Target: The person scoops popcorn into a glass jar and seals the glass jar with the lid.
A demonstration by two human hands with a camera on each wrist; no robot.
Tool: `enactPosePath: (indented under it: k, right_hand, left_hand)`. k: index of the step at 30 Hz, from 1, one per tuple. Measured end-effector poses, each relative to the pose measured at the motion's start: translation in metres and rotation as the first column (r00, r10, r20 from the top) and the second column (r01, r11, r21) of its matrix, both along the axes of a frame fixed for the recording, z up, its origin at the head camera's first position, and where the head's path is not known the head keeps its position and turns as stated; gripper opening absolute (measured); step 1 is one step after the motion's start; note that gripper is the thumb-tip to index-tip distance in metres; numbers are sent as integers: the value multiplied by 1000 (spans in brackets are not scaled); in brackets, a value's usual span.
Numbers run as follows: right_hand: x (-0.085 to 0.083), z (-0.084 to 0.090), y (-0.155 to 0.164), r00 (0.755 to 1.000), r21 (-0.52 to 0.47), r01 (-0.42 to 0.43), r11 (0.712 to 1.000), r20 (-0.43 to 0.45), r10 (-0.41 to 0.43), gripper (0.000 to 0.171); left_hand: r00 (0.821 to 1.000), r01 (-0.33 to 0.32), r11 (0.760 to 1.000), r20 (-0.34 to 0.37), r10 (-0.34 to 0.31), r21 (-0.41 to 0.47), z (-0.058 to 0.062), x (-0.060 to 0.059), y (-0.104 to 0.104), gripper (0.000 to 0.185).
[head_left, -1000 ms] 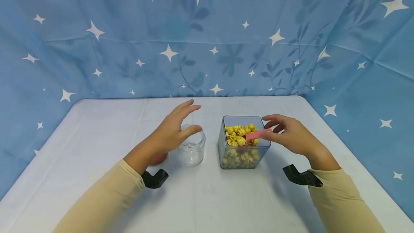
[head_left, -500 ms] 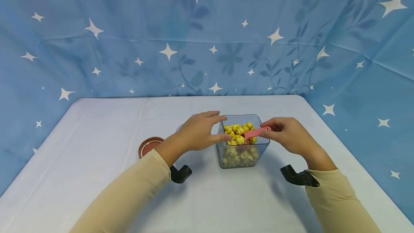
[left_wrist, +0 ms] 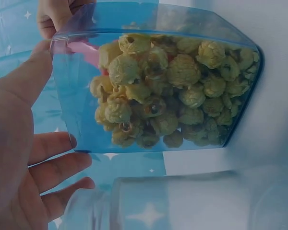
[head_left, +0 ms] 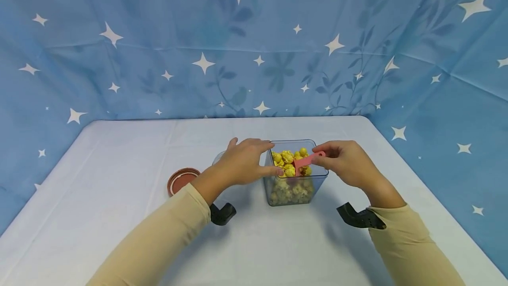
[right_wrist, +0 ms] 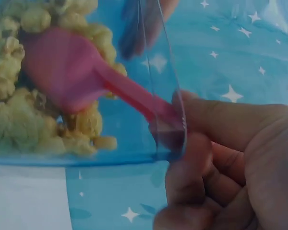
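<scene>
A clear square container full of yellow popcorn stands mid-table. My left hand grips its left wall, thumb on the near side and fingers over the far rim. My right hand pinches the handle of a pink scoop whose bowl lies in the popcorn. The left wrist view shows the container close up, my thumb against its wall. In the right wrist view the scoop rests on popcorn, its handle held by my right hand at the rim.
An open glass jar stands just left of the container, mostly hidden behind my left hand; it also shows as the jar. A red-brown lid lies on the white table. Blue starred cloth walls the back and sides.
My left hand moved right from above the glass jar to the container's left wall, uncovering the lid. My right hand kept hold of the scoop, shifting slightly left.
</scene>
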State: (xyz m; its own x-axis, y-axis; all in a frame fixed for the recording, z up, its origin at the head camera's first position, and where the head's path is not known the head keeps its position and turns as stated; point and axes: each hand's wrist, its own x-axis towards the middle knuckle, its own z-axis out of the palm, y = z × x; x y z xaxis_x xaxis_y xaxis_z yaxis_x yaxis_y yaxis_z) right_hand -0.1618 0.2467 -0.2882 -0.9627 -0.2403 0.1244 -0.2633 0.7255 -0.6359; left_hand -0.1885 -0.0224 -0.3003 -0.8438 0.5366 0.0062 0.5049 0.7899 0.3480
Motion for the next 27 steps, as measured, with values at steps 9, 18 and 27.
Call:
enactPosePath:
  k: [9,18,27]
  right_hand:
    - [-5,-6,0,996,-79,84,993,26,-82,36]
    - [-6,-6,10,984,-140,159,977,105,-145,44]
    - [-7,-10,14,974,-197,205,959,143,-179,48]
  left_hand:
    - [1000,-15,1000,-3,15,-10,-1,2,0,83]
    - [1000,-3,1000,2,3,11,0,0,-1,85]
    - [1000,-14,1000,22,14,8,-1,0,0,85]
